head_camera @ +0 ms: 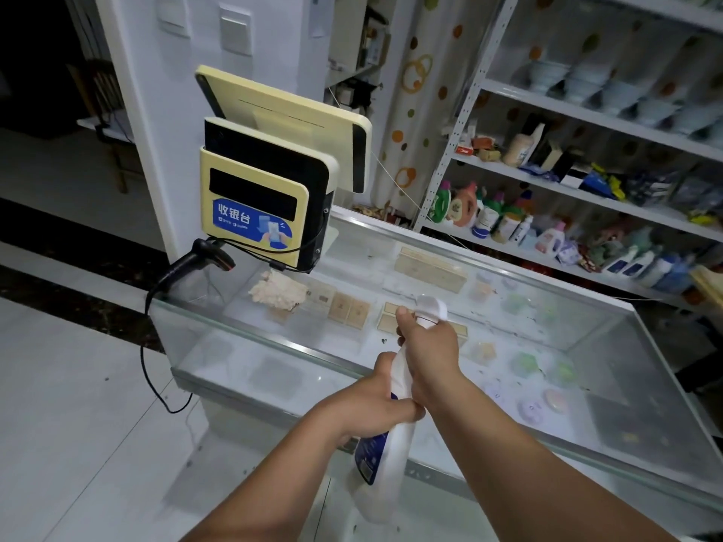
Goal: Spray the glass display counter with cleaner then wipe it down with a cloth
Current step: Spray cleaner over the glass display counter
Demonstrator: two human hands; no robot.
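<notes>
The white spray bottle is held in the air above the near edge of the glass table, with its base towards the person and its nozzle out over the glass. The right grip is curled round the neck just under the spray head; a finger may be on the trigger, but that part is hidden. The left grip clasps the bottle's body lower down. A crumpled beige cloth lies on the glass near the far-left corner, beside the yellow checkout terminal and a black handheld scanner.
</notes>
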